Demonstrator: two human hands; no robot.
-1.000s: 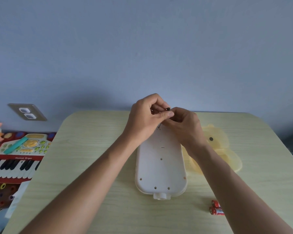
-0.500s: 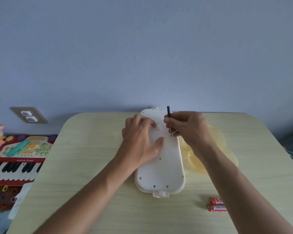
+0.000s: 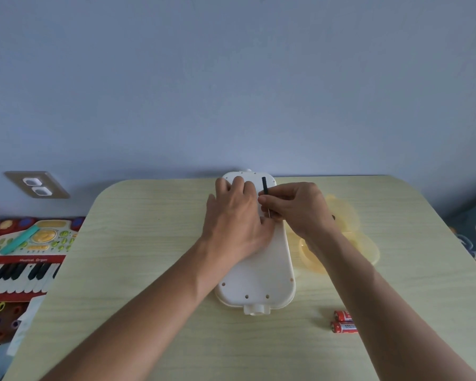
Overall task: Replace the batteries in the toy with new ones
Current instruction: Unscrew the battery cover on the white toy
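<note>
A long white toy (image 3: 261, 273) lies face down along the middle of the table, its back dotted with small screw holes. My left hand (image 3: 238, 218) lies flat on its far half, fingers straight, pressing it down. Just to the right, my right hand (image 3: 297, 209) pinches a thin screwdriver (image 3: 265, 188) with a black handle, held upright with its metal tip down on the toy's back. Two red batteries (image 3: 344, 323) lie side by side on the table at the near right, partly behind my right forearm.
A pale yellow translucent plastic piece (image 3: 346, 229) lies right of the toy, under my right wrist. The wooden table (image 3: 138, 243) ends at a blue wall. Off the left edge, lower down, sit a red toy keyboard (image 3: 19, 259) and other toys.
Both hands were together above the toy's far end a second ago. My left hand has since dropped flat onto the toy, and my right has brought the screwdriver upright against its back.
</note>
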